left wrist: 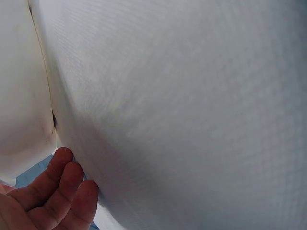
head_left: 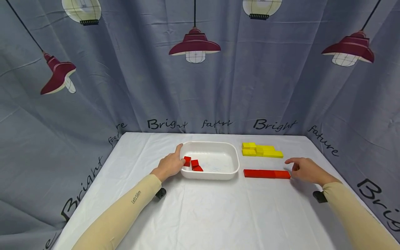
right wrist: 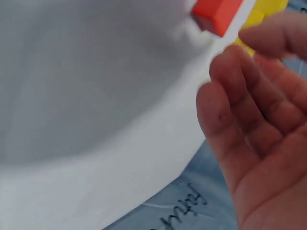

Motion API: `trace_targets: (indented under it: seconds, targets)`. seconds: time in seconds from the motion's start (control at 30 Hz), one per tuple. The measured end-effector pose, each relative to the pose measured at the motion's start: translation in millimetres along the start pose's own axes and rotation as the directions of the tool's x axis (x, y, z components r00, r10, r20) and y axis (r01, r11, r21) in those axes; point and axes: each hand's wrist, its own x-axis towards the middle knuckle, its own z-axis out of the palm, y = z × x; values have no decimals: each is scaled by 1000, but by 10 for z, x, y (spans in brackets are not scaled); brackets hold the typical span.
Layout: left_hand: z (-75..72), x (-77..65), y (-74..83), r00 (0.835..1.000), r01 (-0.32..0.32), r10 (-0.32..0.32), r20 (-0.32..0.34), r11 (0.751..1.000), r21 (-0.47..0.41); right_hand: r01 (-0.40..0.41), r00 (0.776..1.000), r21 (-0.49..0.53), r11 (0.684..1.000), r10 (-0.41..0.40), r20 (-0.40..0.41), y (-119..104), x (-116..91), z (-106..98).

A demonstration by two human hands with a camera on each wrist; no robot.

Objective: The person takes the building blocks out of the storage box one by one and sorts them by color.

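My left hand (head_left: pixel 170 164) is at the left end of a white plastic tray (head_left: pixel 210 176). Its thumb lies over the rim and its index finger stretches along the outside, gripping the wall. In the left wrist view, fingertips (left wrist: pixel 72 175) sit low beside the tray's outer side. Red blocks (head_left: pixel 195 163) lie inside the tray, close to that thumb. On the right, my right hand (head_left: pixel 307 170) hovers just past the right end of a red row of blocks (head_left: pixel 265 174). Its index finger reaches out, the other fingers bend loosely, and the palm in the right wrist view holds nothing.
Several yellow blocks (head_left: pixel 262 150) lie grouped behind the red row, right of the tray. A white cloth covers the table (head_left: pixel 212 215). Grey printed curtains (head_left: pixel 215 97) hang along its back and sides.
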Motion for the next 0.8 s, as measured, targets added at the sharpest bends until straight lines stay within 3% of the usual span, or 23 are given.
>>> trace_targets:
  seconds: [0.3, 0.8]
  targets:
    - [-23, 8, 7, 1000, 2, -2, 6, 1000, -9, 56, 991, -26, 998, -58, -122, -376, 81, -64]
    - [4, 1, -11, 1000, 3, -3, 8, 1000, -2, 186, 980, 116, 976, -176, -96, -1120, 404, 47]
